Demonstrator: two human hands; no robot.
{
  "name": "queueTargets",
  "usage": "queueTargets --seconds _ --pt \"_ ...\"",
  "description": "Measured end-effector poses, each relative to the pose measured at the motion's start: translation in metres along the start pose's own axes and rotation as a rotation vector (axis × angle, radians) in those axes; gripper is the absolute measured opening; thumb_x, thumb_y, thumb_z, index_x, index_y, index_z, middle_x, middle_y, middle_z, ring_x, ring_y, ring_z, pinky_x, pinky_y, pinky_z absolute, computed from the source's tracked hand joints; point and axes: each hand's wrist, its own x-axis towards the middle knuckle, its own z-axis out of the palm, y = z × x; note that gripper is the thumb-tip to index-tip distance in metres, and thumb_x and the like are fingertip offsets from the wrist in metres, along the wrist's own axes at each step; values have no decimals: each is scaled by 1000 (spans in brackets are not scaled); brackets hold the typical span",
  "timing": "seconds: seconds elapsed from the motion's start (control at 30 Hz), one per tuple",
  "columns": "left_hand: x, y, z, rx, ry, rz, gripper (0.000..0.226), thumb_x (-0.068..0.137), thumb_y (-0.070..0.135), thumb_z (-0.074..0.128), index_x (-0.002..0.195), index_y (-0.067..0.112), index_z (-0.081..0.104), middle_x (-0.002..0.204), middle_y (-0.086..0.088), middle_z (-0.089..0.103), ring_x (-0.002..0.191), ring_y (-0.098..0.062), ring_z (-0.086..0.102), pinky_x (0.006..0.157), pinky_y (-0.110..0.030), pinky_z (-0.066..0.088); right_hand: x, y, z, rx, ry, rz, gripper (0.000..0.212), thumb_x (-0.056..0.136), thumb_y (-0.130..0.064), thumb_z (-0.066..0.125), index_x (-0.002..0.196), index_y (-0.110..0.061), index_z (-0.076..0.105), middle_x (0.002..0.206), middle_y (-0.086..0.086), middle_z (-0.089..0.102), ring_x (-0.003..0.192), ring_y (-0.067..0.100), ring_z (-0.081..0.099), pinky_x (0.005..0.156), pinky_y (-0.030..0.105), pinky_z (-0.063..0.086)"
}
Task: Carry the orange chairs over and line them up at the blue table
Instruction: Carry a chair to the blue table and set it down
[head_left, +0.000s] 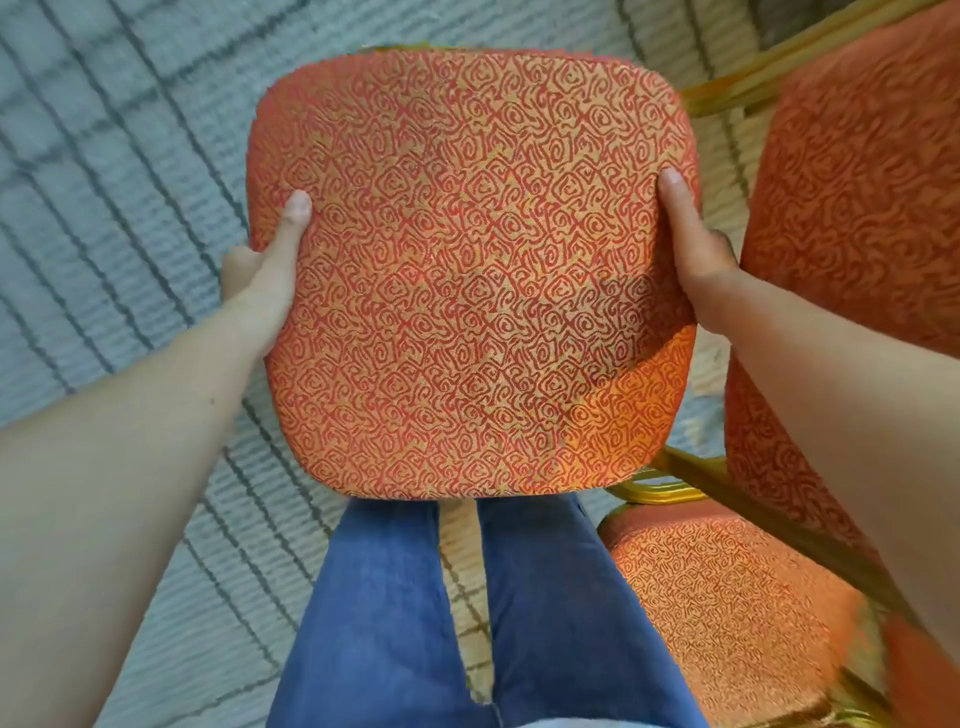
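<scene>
At either side edge of the seat a thumb (297, 210) lies flat on the fabric, the other fingers hidden beneath. The left hand (267, 280) and right hand (698, 254) clamp the orange chair (467, 270) just ahead of the person's jeans (389, 623), over grey carpet (104, 156). A second orange chair (727, 597) stands just beside it on the right.

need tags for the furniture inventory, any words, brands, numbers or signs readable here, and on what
None: no text can be read in this view.
The held orange chair, gripped by the left hand and right hand, shows only a swirl weave.
The neighbouring orange chairs, jeans and carpet show no lettering or label.
</scene>
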Motion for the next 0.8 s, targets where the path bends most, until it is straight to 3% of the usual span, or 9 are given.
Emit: queueTargets --seconds 0.13,0.3,0.4,0.6,0.8 --pt "-35 30 -53 -23 -36 50 97 62 88 53 122 12 63 117 -8 64 104 -24 62 94 -33 48 -54 -39 -23 -1 -21 -117 98 78 -82 48 147 -12 43 148 7 47 135 26 45 117 37 30" --pt "-94 70 -121 -73 -8 118 103 59 91 51 120 9 63 112 -9 64 98 -25 61 88 -32 47 -130 -85 -49 23 -29 -204 105 68 -88 49 145 -16 48 146 7 51 133 25 48 115 37 33" --pt "-111 89 -148 -71 6 133 125 40 98 48 128 10 59 124 -14 63 110 -29 62 98 -39 48 -156 -101 -59 30 -66 -265 108 65 -90 47 146 -19 46 148 4 49 134 23 47 116 38 32" --pt "-133 103 -187 -142 18 207 136 32 100 51 132 7 56 128 -17 61 113 -30 61 102 -42 46 -196 -127 -73 13 -123 -363 82 88 -74 40 148 -18 43 150 6 45 137 24 42 117 37 28" --pt "-131 76 -200 -215 75 224 101 66 85 55 127 4 57 127 -20 59 115 -33 58 99 -37 45 -209 -139 -55 9 -167 -351 96 74 -87 44 141 -18 53 140 11 56 128 27 52 115 43 34"
